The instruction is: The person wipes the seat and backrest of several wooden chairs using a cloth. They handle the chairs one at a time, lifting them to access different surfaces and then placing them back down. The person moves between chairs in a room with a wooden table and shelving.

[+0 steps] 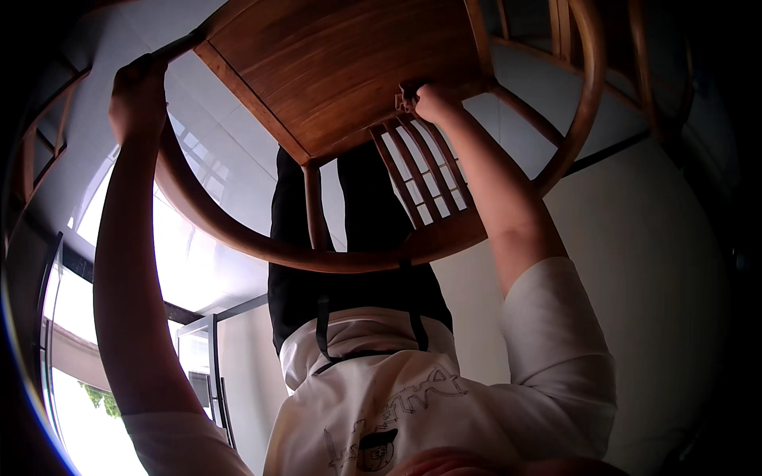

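A brown wooden chair (pixel 341 63) with a curved armrest rail stands in front of me, its flat seat turned up. My left hand (pixel 139 94) is closed around the front end of the left armrest (pixel 178 47). At the back part of the seat, near the tops of the back slats (pixel 421 170), my right hand (pixel 436 103) is closed on a crumpled brown cloth (pixel 406 99). The cloth touches the seat surface. Part of it is hidden inside my fingers.
More wooden chairs are at the upper right (pixel 559 36) and the left edge (pixel 51 139). Pale glossy floor tiles (pixel 210 131) lie below. A beige wall (pixel 627 262) rises on the right, and an open glass door (pixel 198 357) lets in bright light at the lower left.
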`<move>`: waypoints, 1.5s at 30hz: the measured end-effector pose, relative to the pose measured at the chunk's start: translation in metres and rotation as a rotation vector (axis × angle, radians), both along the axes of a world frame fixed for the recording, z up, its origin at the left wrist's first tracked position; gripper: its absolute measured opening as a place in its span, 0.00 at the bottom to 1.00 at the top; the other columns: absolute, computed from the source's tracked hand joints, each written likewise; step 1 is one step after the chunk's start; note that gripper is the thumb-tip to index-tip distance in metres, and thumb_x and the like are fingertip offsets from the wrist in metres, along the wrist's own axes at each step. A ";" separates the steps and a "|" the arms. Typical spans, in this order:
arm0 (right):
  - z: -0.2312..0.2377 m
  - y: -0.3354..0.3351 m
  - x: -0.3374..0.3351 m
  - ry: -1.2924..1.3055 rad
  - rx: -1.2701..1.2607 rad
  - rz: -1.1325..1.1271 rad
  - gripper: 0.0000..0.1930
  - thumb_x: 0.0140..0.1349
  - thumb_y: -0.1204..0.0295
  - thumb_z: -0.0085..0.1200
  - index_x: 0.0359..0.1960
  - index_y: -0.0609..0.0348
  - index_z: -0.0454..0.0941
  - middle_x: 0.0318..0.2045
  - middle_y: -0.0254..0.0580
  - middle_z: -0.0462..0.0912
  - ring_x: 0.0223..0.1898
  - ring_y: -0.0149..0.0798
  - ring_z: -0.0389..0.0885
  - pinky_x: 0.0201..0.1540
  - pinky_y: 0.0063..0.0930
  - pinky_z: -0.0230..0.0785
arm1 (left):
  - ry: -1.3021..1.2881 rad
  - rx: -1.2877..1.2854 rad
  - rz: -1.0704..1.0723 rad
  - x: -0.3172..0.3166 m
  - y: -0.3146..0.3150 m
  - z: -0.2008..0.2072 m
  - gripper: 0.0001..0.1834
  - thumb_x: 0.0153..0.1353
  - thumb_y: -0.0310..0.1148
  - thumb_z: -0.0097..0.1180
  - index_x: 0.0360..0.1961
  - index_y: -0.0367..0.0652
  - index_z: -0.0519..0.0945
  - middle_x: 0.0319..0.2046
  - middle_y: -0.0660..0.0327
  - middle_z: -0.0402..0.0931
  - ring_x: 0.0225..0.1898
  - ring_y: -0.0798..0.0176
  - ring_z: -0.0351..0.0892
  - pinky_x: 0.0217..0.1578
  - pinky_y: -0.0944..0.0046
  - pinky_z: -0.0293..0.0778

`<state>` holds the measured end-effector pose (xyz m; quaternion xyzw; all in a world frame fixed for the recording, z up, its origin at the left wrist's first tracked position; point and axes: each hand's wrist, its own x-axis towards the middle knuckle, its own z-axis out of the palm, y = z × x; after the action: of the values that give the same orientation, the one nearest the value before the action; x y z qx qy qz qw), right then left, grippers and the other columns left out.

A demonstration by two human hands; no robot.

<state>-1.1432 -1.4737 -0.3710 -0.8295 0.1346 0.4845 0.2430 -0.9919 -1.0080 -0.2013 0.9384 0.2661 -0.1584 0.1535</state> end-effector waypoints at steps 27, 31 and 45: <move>0.153 0.006 -0.037 -0.239 0.116 0.364 0.20 0.64 0.80 0.52 0.58 0.65 0.76 0.56 0.55 0.81 0.53 0.57 0.82 0.56 0.44 0.77 | 0.097 -0.055 0.011 0.011 0.041 -0.037 0.38 0.58 0.67 0.57 0.62 0.52 0.79 0.56 0.50 0.83 0.60 0.43 0.80 0.60 0.49 0.75; 0.236 0.020 -0.086 -0.344 0.079 0.695 0.23 0.64 0.82 0.52 0.62 0.66 0.74 0.67 0.54 0.73 0.66 0.58 0.74 0.65 0.44 0.74 | 0.103 -0.032 0.019 0.015 0.046 -0.044 0.40 0.57 0.69 0.56 0.62 0.54 0.78 0.56 0.51 0.83 0.60 0.43 0.80 0.60 0.49 0.75; 0.114 0.117 -0.011 -0.047 0.284 0.473 0.11 0.66 0.78 0.51 0.45 0.58 0.84 0.40 0.47 0.88 0.45 0.49 0.86 0.48 0.43 0.77 | 0.119 -0.015 0.044 0.015 0.057 -0.043 0.38 0.56 0.67 0.57 0.60 0.53 0.80 0.49 0.53 0.84 0.52 0.47 0.83 0.56 0.51 0.76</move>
<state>-1.1540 -1.3571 -0.2568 -0.8066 -0.1377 0.5222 0.2402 -0.9772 -0.9511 -0.2445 0.9201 0.2940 -0.2126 0.1478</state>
